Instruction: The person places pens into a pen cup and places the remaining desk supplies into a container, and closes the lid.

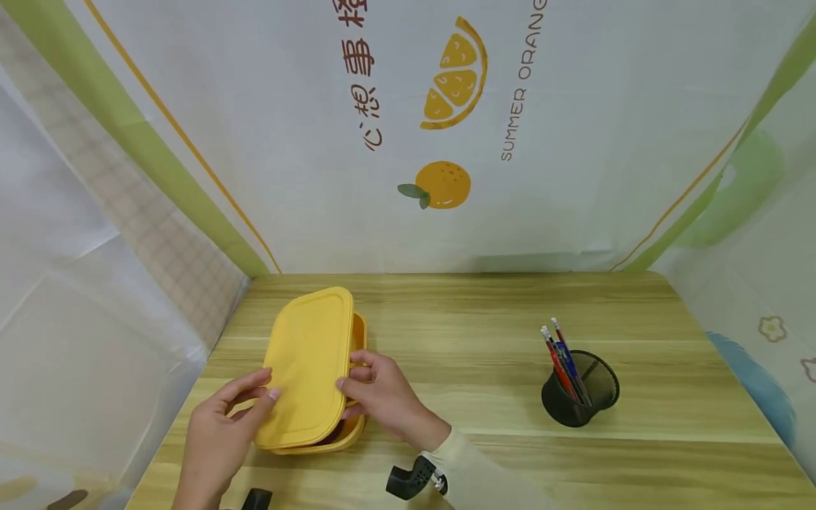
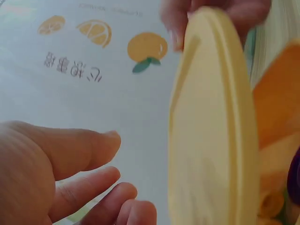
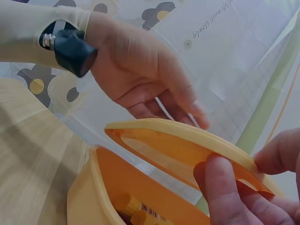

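A yellow rectangular lid is tilted over a yellow plastic box at the table's left side. My right hand pinches the lid's right edge, thumb on top and fingers beneath, as the right wrist view also shows. Beside the lid's left edge is my left hand; in the left wrist view its fingers are loosely bent and stand apart from the lid. Through the gap, yellow cylinders, one with a barcode, lie inside the box. A dark purple round thing shows partly at the left wrist view's edge.
To the right stands a black mesh pen holder with several pencils and pens leaning in it. The wood-grain table meets a printed white curtain at the back, and more cloth hangs along both sides.
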Demonstrator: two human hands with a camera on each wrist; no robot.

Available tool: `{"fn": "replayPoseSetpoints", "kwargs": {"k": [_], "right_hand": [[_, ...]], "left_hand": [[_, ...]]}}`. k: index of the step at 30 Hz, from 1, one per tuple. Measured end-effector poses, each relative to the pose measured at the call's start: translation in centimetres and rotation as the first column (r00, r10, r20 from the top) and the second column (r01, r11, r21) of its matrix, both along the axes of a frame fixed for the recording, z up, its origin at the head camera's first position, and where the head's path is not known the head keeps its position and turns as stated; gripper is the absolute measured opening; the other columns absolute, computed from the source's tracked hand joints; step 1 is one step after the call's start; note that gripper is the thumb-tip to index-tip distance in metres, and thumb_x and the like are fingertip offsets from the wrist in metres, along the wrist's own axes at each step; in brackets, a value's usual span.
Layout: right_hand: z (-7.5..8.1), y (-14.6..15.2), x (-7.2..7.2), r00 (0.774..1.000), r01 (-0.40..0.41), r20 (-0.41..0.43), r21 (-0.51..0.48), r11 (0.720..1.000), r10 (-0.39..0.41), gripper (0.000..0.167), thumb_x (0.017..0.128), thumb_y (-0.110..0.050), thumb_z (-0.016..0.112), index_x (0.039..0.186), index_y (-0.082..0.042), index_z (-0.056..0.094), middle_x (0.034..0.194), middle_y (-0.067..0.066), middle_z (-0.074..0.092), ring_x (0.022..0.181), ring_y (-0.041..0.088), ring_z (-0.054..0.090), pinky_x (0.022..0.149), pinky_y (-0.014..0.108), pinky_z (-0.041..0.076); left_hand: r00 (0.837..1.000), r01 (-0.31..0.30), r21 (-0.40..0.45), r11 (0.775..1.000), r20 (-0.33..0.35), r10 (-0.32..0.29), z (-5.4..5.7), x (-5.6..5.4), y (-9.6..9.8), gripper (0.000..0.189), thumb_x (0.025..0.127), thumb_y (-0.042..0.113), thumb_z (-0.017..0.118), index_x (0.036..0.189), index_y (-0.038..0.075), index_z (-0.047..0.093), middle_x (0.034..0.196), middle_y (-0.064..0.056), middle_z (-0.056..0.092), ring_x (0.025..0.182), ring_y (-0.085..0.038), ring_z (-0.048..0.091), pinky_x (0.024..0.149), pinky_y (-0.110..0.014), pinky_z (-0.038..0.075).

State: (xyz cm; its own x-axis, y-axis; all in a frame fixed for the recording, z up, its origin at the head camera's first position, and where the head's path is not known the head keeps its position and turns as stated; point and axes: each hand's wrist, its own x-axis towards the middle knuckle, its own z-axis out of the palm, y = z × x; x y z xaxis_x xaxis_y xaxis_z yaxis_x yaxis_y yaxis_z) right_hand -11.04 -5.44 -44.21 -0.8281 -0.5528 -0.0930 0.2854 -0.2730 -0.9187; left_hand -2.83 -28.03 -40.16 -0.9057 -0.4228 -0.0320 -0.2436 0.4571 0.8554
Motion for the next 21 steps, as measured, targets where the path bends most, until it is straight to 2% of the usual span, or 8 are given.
{"fn": "replayPoseSetpoints", "kwargs": {"k": [3,5,9,13,17,21], "right_hand": [[0.1,0.4,0.1,1.000,0.003,0.002,0.012,1.000,-0.003,0.060,0.099,-0.003,0.068,0.154,0.002,0.044,0.118,0.018,0.075,0.085,0.020,0.076,0.061,0.025,0.063],[0.1,0.6,0.2,1.000,-0.001,-0.005,0.013,1.000,0.002,0.061,0.099,-0.003,0.068,0.155,0.001,0.044,0.119,0.019,0.075,0.086,0.021,0.075,0.061,0.025,0.062],[0.0,1.0,0.4,1.000,-0.011,-0.026,0.011,1.000,0.011,0.063,0.100,-0.003,0.066,0.158,0.000,0.041,0.121,0.021,0.075,0.087,0.021,0.075,0.062,0.024,0.062],[-0.3,1.3,0.5,0.999,-0.014,-0.048,0.017,1.000,0.015,0.065,0.102,-0.005,0.064,0.161,0.000,0.037,0.126,0.022,0.073,0.087,0.019,0.075,0.063,0.023,0.061],[-0.5,1.5,0.6,0.999,-0.018,-0.047,0.019,1.000,0.019,0.067,0.102,-0.005,0.063,0.162,0.001,0.034,0.129,0.022,0.072,0.087,0.018,0.074,0.064,0.023,0.060],[-0.6,1.6,0.6,0.995,0.019,-0.095,0.081,0.997,-0.011,0.067,0.101,-0.005,0.067,0.161,0.002,0.037,0.125,0.020,0.072,0.090,0.016,0.073,0.067,0.025,0.062]], "left_hand": [[0.998,-0.060,-0.029,0.998,0.000,0.060,-0.5,-0.2,-1.1,0.046,0.097,0.038,0.079,0.138,0.017,0.072,0.128,0.005,0.069,0.096,0.014,0.062,0.079,-0.006,0.054],[0.997,-0.077,-0.035,0.996,0.004,0.077,-0.9,-0.3,-1.9,0.047,0.099,0.035,0.077,0.141,0.015,0.069,0.138,-0.003,0.065,0.095,0.018,0.059,0.078,-0.004,0.052],[0.997,-0.063,-0.031,0.998,0.047,0.065,-1.7,-0.6,-2.9,0.049,0.103,0.031,0.071,0.147,0.010,0.063,0.149,-0.010,0.059,0.095,0.022,0.054,0.078,-0.002,0.049],[0.994,-0.020,0.019,1.000,0.107,0.018,-2.2,-0.8,-3.4,0.052,0.104,0.030,0.070,0.150,0.008,0.060,0.143,-0.004,0.066,0.095,0.020,0.057,0.080,-0.006,0.053],[0.992,0.000,0.055,0.998,0.122,-0.006,-2.4,-0.9,-3.4,0.052,0.103,0.029,0.072,0.149,0.007,0.061,0.142,-0.003,0.067,0.097,0.018,0.059,0.082,-0.008,0.054],[0.994,0.001,0.086,0.996,0.110,-0.010,-2.6,-1.1,-3.5,0.054,0.099,0.026,0.077,0.147,0.005,0.062,0.126,0.013,0.073,0.096,0.013,0.062,0.081,-0.011,0.057]]}}
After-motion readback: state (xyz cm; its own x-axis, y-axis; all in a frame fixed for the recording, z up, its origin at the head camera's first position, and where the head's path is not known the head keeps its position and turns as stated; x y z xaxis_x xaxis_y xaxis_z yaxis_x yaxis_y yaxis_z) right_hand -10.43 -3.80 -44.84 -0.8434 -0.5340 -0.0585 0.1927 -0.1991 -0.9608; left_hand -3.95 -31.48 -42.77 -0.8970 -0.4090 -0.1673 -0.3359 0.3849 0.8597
